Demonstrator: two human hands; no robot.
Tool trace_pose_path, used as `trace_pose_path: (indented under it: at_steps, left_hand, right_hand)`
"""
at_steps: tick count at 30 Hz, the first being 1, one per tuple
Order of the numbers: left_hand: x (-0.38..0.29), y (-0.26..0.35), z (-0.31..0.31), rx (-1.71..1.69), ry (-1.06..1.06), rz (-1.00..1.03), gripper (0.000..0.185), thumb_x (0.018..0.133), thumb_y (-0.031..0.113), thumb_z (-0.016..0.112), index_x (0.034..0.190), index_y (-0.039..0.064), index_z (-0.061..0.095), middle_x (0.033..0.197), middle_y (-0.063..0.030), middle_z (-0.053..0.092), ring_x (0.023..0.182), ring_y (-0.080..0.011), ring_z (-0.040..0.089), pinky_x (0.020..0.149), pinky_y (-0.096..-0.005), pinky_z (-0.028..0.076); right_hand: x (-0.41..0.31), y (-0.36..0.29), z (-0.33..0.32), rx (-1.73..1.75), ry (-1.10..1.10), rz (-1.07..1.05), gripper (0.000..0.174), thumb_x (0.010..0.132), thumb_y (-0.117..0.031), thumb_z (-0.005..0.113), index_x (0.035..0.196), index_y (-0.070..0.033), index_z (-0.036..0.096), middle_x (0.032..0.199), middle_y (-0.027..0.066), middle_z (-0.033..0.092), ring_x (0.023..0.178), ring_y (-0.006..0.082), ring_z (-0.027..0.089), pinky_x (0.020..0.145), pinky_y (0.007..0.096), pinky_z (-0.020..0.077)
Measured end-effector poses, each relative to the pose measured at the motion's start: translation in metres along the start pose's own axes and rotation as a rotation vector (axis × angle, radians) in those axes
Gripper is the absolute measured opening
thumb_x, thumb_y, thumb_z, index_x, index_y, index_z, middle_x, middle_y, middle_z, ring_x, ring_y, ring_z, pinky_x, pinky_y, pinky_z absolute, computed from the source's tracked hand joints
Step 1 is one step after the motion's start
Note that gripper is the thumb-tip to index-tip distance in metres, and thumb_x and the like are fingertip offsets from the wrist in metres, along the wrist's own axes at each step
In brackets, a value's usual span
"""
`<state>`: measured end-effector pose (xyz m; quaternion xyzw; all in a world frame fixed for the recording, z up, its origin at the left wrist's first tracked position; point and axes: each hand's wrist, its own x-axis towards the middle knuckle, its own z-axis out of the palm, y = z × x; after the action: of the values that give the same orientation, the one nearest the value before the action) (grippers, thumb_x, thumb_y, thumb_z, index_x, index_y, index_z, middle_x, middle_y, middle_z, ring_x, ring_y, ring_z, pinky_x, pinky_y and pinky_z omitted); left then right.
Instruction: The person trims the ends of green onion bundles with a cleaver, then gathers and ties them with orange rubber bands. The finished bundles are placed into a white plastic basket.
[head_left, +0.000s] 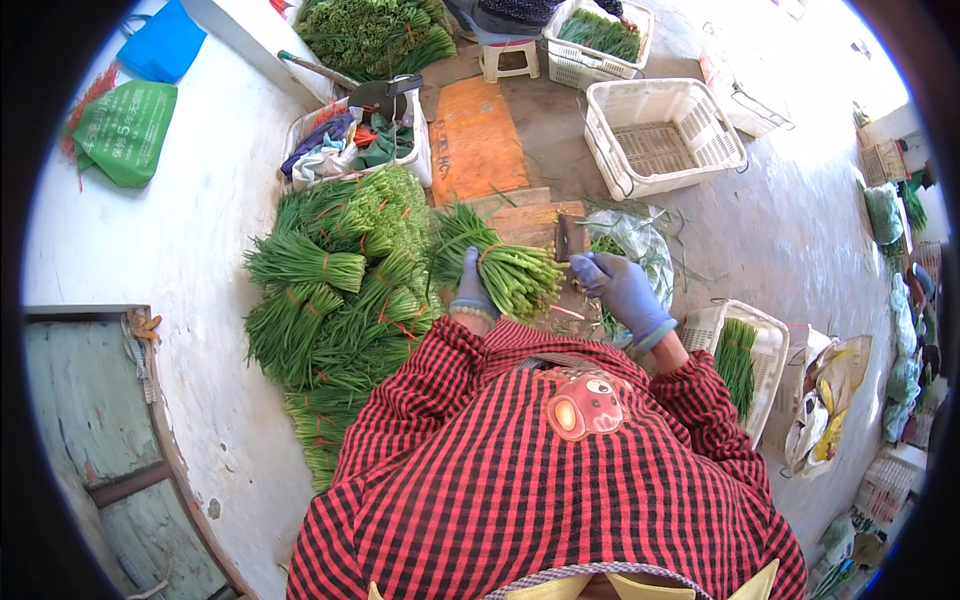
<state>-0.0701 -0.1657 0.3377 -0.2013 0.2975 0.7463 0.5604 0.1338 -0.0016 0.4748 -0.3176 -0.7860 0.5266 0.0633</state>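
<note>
In my gloved left hand (474, 289) is a bunch of green chive-like stalks (517, 277), tied with an orange-red band. Its leafy ends point up and left, and the pale stem ends face right. My gloved right hand (622, 292) has its fingers closed at those ends, seemingly pinching one stalk that sticks out. Just above these fingers is the dark, wide blade of a cleaver (572, 235) on a wooden board (525, 217); its handle is hidden. Left of my left hand, a large heap of tied bunches (352, 285) leans along the wall.
A clear plastic bag (645, 244) with green trimmings lies right of the board. White plastic crates stand ahead (667, 142), with cloths at left (420, 142), and at right with chives (772, 375). Another person (510, 11) sits on a stool (510, 60) at the top.
</note>
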Motion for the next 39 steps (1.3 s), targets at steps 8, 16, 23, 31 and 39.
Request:
trace_pose_path:
  at_steps: [8,16,23,31,39]
  left_hand:
    - [-0.013,0.002,0.025,0.328,0.095,0.373,0.04,0.093,0.038,0.071,0.117,0.007,0.066,0.106,-0.0074,0.072,0.088,-0.0209,0.07,0.081,-0.037,0.06]
    - [-0.033,-0.013,0.039,0.767,0.133,0.362,0.042,0.087,0.011,0.076,0.125,0.001,0.06,0.114,-0.006,0.069,0.094,-0.0175,0.068,0.088,-0.0321,0.056]
    - [-0.045,-0.037,0.016,0.841,0.218,0.098,0.038,0.092,0.02,0.073,0.123,0.002,0.061,0.111,-0.0076,0.07,0.092,-0.017,0.069,0.083,-0.0311,0.059]
    - [-0.034,-0.047,-0.013,0.743,0.397,-0.071,0.035,0.095,0.027,0.068,0.12,0.004,0.063,0.107,-0.0076,0.071,0.085,-0.0189,0.071,0.076,-0.0334,0.061]
    - [-0.054,-0.069,0.011,0.833,0.141,-0.175,0.054,0.09,0.018,0.074,0.137,0.006,0.05,0.117,-0.0043,0.066,0.101,-0.0155,0.066,0.09,-0.0319,0.055]
  right_hand:
    - [-0.03,-0.017,0.024,-0.41,-0.279,-0.282,0.043,0.1,-0.041,0.052,0.085,-0.004,0.069,0.077,0.0243,0.066,0.074,0.0406,0.067,0.065,0.0527,0.051]
    - [0.018,0.041,0.032,-0.132,0.099,0.037,0.04,0.096,-0.043,0.06,0.096,-0.004,0.069,0.092,0.0204,0.071,0.084,0.0413,0.067,0.073,0.0497,0.0515]
    - [0.012,0.103,0.111,0.781,0.209,0.604,0.028,0.099,-0.029,0.064,0.095,-0.001,0.066,0.079,0.007,0.069,0.063,0.0178,0.066,0.059,0.0288,0.0522]
    - [-0.002,0.106,0.115,0.887,0.179,0.772,0.035,0.101,-0.038,0.06,0.104,-0.003,0.062,0.084,0.0023,0.065,0.062,0.0076,0.06,0.053,0.0212,0.0469]
    - [-0.019,0.128,0.138,0.699,0.083,0.742,0.053,0.1,-0.047,0.057,0.113,0.004,0.066,0.099,0.0217,0.071,0.095,0.0294,0.069,0.085,0.0362,0.0503]
